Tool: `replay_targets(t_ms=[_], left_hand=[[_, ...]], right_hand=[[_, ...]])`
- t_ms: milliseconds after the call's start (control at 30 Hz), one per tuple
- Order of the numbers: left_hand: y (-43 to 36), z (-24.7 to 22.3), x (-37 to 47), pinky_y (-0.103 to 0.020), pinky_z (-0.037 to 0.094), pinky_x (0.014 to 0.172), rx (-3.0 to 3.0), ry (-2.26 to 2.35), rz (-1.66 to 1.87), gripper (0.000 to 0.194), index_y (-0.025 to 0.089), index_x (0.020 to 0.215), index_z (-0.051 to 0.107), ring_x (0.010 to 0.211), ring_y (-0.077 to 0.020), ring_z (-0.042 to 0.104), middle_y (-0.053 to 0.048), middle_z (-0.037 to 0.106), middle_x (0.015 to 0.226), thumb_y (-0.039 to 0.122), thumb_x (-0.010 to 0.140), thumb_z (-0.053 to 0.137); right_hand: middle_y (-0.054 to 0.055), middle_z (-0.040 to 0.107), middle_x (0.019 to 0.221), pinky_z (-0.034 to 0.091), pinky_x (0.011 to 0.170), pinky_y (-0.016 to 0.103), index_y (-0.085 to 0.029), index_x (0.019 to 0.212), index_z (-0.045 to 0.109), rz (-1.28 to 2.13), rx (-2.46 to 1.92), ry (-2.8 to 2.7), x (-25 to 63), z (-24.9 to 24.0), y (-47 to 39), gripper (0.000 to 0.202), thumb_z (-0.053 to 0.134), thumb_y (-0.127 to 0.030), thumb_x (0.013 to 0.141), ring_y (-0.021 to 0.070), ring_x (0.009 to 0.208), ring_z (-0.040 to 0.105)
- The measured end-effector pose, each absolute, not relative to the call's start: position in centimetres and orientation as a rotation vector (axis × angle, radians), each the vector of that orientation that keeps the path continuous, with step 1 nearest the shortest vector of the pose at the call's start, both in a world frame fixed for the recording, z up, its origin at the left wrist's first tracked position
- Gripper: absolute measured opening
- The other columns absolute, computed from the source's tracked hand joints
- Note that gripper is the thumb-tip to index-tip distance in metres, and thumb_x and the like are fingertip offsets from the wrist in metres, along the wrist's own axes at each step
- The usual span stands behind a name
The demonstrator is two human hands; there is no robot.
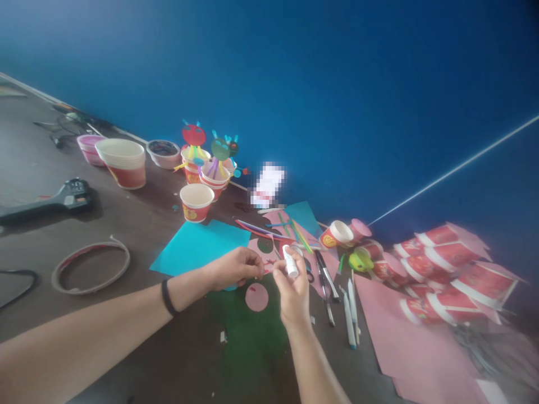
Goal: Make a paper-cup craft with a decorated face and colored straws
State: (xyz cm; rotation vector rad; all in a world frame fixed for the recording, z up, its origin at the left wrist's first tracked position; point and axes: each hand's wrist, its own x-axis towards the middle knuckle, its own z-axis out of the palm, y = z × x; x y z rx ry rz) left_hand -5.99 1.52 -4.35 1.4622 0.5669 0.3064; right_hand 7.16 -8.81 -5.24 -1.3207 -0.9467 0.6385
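My right hand (292, 292) is closed around a small white glue stick (289, 261), held upright and slightly tilted. Close beside it, the fingers of my left hand (240, 268) are pinched together; whatever they hold is too small to make out. Just below both hands lies a pink paper circle (256, 297) with a small red piece on it. Behind the fingertips is a pink sheet with cut-out holes (269, 247). A turquoise sheet (202, 247) lies partly under my left hand.
Paper cups (196, 202) and cup figures (194, 136) stand at the back left. Paintbrushes (324, 286) and pens (348, 314) lie right of my hands. Stacked red cups (450, 275) and pink sheets (391, 331) fill the right. A tape ring (91, 266) lies left.
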Motion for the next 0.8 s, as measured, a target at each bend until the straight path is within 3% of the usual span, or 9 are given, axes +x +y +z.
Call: replay_targets(t_ms=[300,800], left_hand=[[1.47,-4.38,-6.03,-0.019,0.025,0.037,1.422,0.545,0.273,0.026,0.013,0.072,0.061,0.038,-0.0044,0.037,0.005,0.050,0.055,0.038,0.069,0.064],[1.25,-4.48,-5.92,-0.018,0.026,0.037,1.348,0.560,0.237,0.028,0.010,0.083,0.067,0.039,-0.0040,0.035,0.002,0.054,0.057,0.031,0.066,0.065]], right_hand=[[-0.001,0.057,0.077,0.045,0.076,0.032,-0.021,0.121,0.045,0.674,-1.329,-0.979,7.03,-5.66,-8.66,0.047,0.062,-0.022,0.077,0.0139,0.071,0.056],[-0.002,0.058,0.076,0.046,0.076,0.033,-0.019,0.125,0.042,0.649,-1.341,-0.883,7.24,-5.87,-8.43,0.051,0.062,-0.025,0.078,0.0139,0.071,0.057]])
